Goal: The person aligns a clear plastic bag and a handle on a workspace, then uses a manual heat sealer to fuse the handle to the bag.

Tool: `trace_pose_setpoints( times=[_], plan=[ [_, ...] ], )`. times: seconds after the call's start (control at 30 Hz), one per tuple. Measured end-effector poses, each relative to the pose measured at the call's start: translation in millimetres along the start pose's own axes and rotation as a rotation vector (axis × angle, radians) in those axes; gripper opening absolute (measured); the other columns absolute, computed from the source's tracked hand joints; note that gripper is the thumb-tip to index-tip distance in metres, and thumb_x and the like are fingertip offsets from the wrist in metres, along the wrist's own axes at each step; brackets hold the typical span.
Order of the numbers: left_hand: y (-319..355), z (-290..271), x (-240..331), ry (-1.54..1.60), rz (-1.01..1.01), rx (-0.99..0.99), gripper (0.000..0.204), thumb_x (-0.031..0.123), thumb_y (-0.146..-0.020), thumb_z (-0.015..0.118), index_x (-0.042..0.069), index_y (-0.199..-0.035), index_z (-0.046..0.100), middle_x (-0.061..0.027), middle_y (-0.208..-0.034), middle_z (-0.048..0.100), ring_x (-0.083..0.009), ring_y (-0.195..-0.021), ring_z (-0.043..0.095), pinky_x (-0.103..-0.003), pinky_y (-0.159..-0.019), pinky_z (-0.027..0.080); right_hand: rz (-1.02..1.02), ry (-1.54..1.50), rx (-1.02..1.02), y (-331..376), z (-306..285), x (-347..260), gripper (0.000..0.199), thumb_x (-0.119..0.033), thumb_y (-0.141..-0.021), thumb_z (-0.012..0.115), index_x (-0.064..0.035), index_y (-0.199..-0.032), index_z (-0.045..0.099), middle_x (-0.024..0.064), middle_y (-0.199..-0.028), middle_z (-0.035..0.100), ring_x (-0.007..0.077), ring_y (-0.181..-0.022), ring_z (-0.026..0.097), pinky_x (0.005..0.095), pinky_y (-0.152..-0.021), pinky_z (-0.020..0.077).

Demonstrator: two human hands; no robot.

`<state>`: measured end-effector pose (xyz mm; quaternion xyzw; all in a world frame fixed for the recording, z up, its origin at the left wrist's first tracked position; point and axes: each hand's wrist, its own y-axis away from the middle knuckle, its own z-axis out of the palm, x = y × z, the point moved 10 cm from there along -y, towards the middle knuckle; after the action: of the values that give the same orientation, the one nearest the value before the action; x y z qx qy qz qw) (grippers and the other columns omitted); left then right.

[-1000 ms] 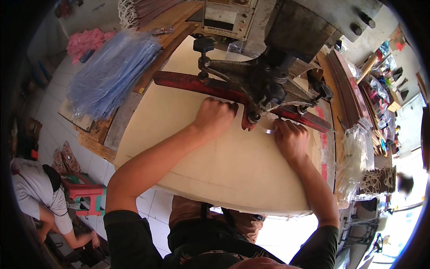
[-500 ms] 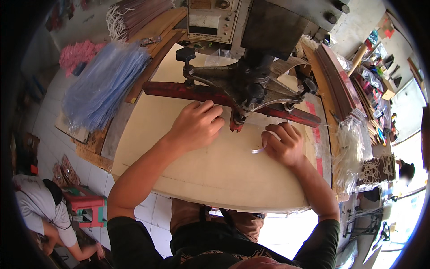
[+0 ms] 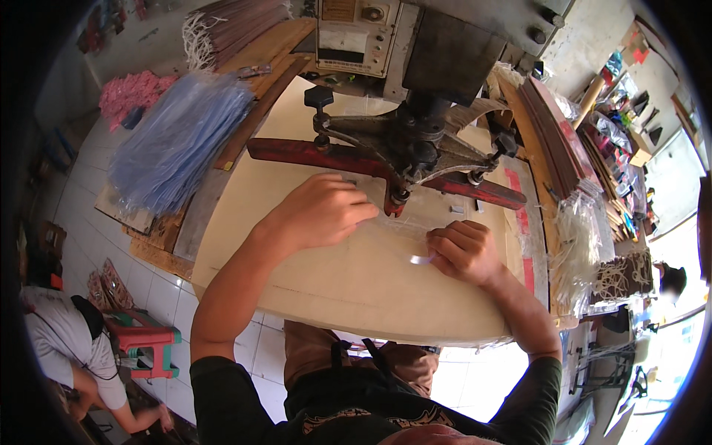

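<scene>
On the tan board (image 3: pixel 356 289), both my hands are just in front of a red bar (image 3: pixel 341 158) clamped under a heavy press head (image 3: pixel 415 133). My left hand (image 3: pixel 322 211) has its fingers curled together; what lies in them, if anything, is hidden. My right hand (image 3: pixel 463 252) is closed in a pinch, with a short, shiny white strip (image 3: pixel 423 259) sticking out from its fingers. Faint, clear plastic film (image 3: pixel 408 224) shows between the hands. Two small grey pieces, one of them a little clip-like bit (image 3: pixel 457 210), lie beyond my right hand beside the bar.
A stack of bluish clear plastic bags (image 3: pixel 178 141) lies at the left, near a pink bundle (image 3: pixel 137 96). A control box (image 3: pixel 356 37) stands behind. Dark red slats (image 3: pixel 556 133) and white strings (image 3: pixel 582 259) are at the right. Another person (image 3: pixel 74 334) works at lower left.
Both hands have drawn slightly nearer to me, away from the red bar. The right hand still has the white strip. The small grey pieces beyond it now show.
</scene>
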<state>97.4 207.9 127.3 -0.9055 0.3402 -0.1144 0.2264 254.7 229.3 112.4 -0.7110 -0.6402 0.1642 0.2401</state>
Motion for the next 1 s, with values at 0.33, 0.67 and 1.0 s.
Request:
trace_pose_setpoints(
  times=[0.33, 0.67, 1.0],
  plan=[
    [4.4, -6.7, -13.0, 0.047, -0.071, 0.031, 0.026, 0.006, -0.073, 0.073, 0.009, -0.098, 0.069, -0.0056, -0.086, 0.067, -0.0272, -0.079, 0.067, -0.042, -0.073, 0.054, 0.049, -0.040, 0.108, -4.4, -6.6, -3.9, 0.013, -0.006, -0.073, 0.071, -0.0080, -0.080, 0.061, 0.0018, -0.081, 0.069, 0.0193, -0.067, 0.065, 0.0327, -0.059, 0.0554],
    [3.4, -18.4, 6.0, 0.257, 0.009, -0.026, 0.027, 0.005, -0.069, 0.078, 0.012, -0.094, 0.075, -0.0044, -0.077, 0.072, -0.0248, -0.069, 0.067, -0.036, -0.068, 0.053, 0.152, -0.278, -0.186, -11.9, -23.1, -23.0, 0.009, -0.001, -0.071, 0.070, -0.0041, -0.078, 0.065, 0.0070, -0.068, 0.066, 0.0254, -0.060, 0.066, 0.0353, -0.054, 0.0520],
    [-16.8, -125.1, 66.1, 0.401, -0.108, 0.047, 0.040, 0.002, -0.073, 0.077, 0.007, -0.111, 0.068, -0.0081, -0.075, 0.072, -0.0211, -0.068, 0.072, -0.030, -0.064, 0.057, 0.191, -0.610, -0.179, -45.1, -128.8, -44.0, 0.007, 0.000, -0.076, 0.072, -0.0006, -0.078, 0.066, 0.0093, -0.069, 0.068, 0.0203, -0.063, 0.071, 0.0289, -0.058, 0.0551]
  ],
)
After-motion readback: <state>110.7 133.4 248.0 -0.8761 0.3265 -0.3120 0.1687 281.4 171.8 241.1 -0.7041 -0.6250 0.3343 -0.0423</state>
